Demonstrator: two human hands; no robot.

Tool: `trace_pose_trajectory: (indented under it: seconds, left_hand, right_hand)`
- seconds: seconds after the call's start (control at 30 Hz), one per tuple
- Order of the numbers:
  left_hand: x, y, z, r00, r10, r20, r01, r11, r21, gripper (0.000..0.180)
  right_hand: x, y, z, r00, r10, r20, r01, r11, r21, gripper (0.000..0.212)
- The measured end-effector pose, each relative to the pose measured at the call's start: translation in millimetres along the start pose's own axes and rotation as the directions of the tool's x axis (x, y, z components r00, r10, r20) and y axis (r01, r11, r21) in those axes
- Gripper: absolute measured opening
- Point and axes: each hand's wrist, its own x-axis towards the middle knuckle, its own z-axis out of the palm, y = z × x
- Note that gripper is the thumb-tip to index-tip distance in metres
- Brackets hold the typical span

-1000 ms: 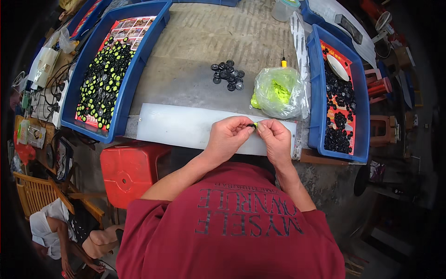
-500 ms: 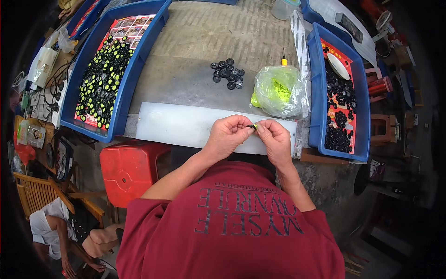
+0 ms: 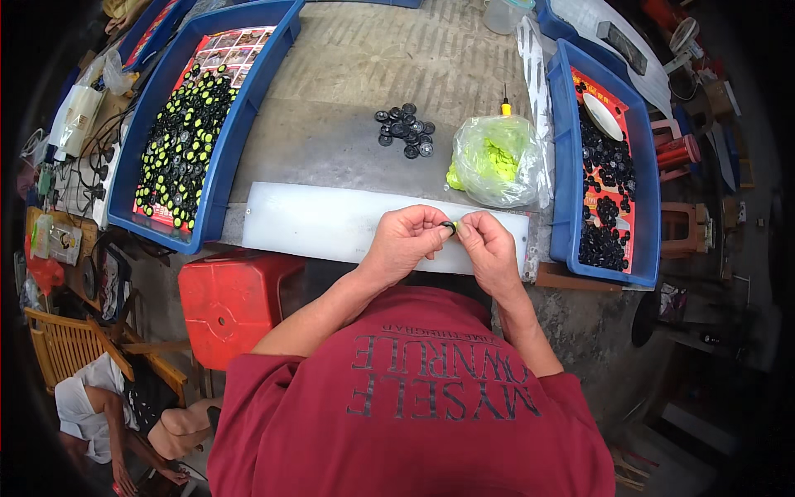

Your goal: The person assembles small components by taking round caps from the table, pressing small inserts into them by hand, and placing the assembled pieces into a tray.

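Observation:
Over the white board (image 3: 306, 217) at the table's near edge, my two hands meet fingertip to fingertip. My left hand (image 3: 404, 240) pinches a small round black wheel (image 3: 448, 225), mostly covered by the fingers. Against it, my right hand (image 3: 491, 248) is closed on a tiny yellow-green piece (image 3: 456, 224), of which only a sliver shows. Beyond the hands lies a loose pile of black wheels (image 3: 404, 130). A clear plastic bag (image 3: 517, 186) of yellow-green pieces (image 3: 498, 157) stands just past my right hand.
On the left, a blue tray (image 3: 234, 149) holds many black wheels with yellow-green centres (image 3: 178, 149). The right-hand blue tray (image 3: 565, 166) holds black parts and a white oval dish (image 3: 603, 116). A yellow-handled pointed tool (image 3: 506, 108) is behind the bag. A red stool (image 3: 228, 311) stands below; someone sits lower left.
The black wheel has turned slightly between my fingertips, showing more of its dark rim. Both hands stay in nearly the same place.

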Motion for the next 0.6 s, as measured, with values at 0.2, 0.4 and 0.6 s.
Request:
trace_pose_trajectory:
  seconds: [0.2, 0.4, 0.6]
  left_hand:
    - [-0.2, 1.8, 2.7, 0.997, 0.018, -0.081, -0.014, 0.999, 0.041, 0.013]
    - [-1.3, 0.0, 3.2, 0.997, 0.068, -0.044, -0.062, 0.990, 0.126, 0.019]
    - [-3.1, 0.6, 4.5, 0.998, 0.064, -0.030, -0.058, 0.985, 0.162, 0.021]
  right_hand:
    - [-1.8, 1.7, 0.3, 0.999, -0.015, -0.042, 0.018, 0.996, 0.089, 0.014]
    - [-1.7, 2.8, 3.0, 0.994, -0.085, -0.062, 0.081, 0.995, -0.064, 0.015]
    - [-1.6, 0.6, 2.9, 0.996, -0.062, -0.067, 0.054, 0.992, -0.114, 0.015]
